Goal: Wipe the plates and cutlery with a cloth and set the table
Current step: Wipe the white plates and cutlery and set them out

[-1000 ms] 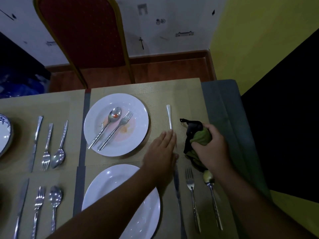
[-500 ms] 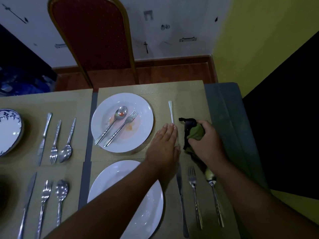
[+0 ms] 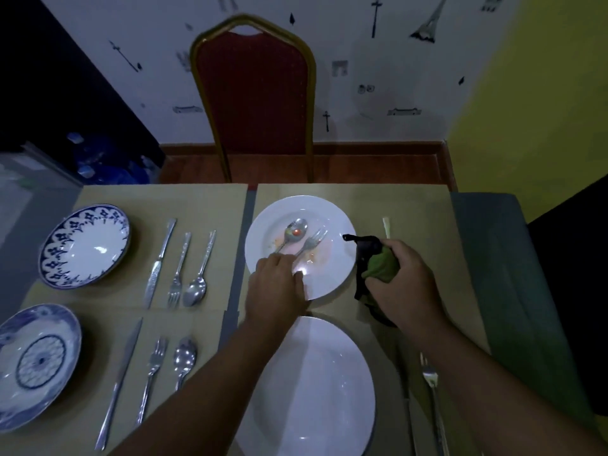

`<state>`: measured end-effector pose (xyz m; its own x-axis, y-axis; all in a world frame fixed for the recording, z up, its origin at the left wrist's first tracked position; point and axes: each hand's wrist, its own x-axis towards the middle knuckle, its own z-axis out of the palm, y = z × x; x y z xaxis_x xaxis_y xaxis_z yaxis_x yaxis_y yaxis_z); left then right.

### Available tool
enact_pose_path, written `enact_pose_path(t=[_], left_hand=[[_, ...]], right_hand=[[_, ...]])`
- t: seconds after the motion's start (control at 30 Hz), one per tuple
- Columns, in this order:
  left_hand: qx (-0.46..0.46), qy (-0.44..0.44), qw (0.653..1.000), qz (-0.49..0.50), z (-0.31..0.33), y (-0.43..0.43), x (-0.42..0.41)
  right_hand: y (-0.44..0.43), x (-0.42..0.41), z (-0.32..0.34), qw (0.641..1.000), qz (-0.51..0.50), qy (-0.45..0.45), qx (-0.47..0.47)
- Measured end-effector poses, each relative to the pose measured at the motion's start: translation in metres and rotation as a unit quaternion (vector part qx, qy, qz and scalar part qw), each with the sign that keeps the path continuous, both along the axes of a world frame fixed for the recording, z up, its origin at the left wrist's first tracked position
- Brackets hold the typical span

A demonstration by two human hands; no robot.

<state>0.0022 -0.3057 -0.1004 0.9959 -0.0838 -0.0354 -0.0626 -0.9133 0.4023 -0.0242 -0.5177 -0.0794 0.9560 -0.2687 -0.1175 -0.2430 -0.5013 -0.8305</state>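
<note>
The grey desk (image 3: 493, 258) is covered with tan placemats (image 3: 411, 205). On them lie a far white plate (image 3: 332, 278) and a near white plate (image 3: 322, 390) at the right and two blue-patterned plates (image 3: 85, 245) at the left. Between them are two cutlery sets (image 3: 179, 268) of knife, fork and spoon.

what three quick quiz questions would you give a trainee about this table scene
1. True or false: the right hand holds a green cloth.
2. What lies on the stained white plate? A) a knife only B) a spoon and fork C) nothing
3. Which hand is at the handles of the cutlery on that plate?

Key: 1 true. 2 B. 3 the left hand.
</note>
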Motion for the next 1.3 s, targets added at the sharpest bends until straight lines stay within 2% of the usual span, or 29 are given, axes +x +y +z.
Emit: enact_pose_path(t=[0.13,0.5,0.73,0.8,0.9,0.93,1.03,1.1,1.23,1.3], left_hand=[[0.023,0.017,0.999,0.034,-0.009,0.024,0.026],[0.023,0.068,0.997,0.011,-0.017,0.021,0.051],[-0.091,0.135,0.986,0.031,-0.015,0.021,0.048],[-0.173,0.199,0.962,0.071,-0.007,0.026,0.046],[-0.356,0.332,0.862,0.145,0.009,0.034,0.038],[-0.381,0.350,0.844,0.143,0.013,0.038,0.035],[-0.448,0.366,0.805,0.130,0.021,0.047,0.026],[-0.473,0.368,0.788,0.141,0.025,0.055,0.023],[-0.488,0.374,0.774,0.153,0.032,0.068,0.016],[-0.518,0.390,0.741,0.176,0.035,0.069,0.013]], right_hand=[[0.026,0.006,-0.001,1.000,0.015,0.011,0.010],[0.061,0.016,-0.005,1.000,0.000,0.011,-0.003],[0.065,0.021,0.003,1.000,-0.003,0.005,-0.028],[0.067,0.021,0.007,0.999,0.014,-0.011,-0.039],[0.074,0.022,0.009,0.991,0.099,-0.053,-0.079],[0.078,0.024,0.008,0.984,0.136,-0.066,-0.098],[0.089,0.032,0.003,0.956,0.236,-0.081,-0.156],[0.090,0.040,-0.001,0.945,0.265,-0.063,-0.179],[0.080,0.058,-0.010,0.948,0.243,-0.021,-0.205],[0.082,0.056,-0.011,0.952,0.226,-0.033,-0.204]])
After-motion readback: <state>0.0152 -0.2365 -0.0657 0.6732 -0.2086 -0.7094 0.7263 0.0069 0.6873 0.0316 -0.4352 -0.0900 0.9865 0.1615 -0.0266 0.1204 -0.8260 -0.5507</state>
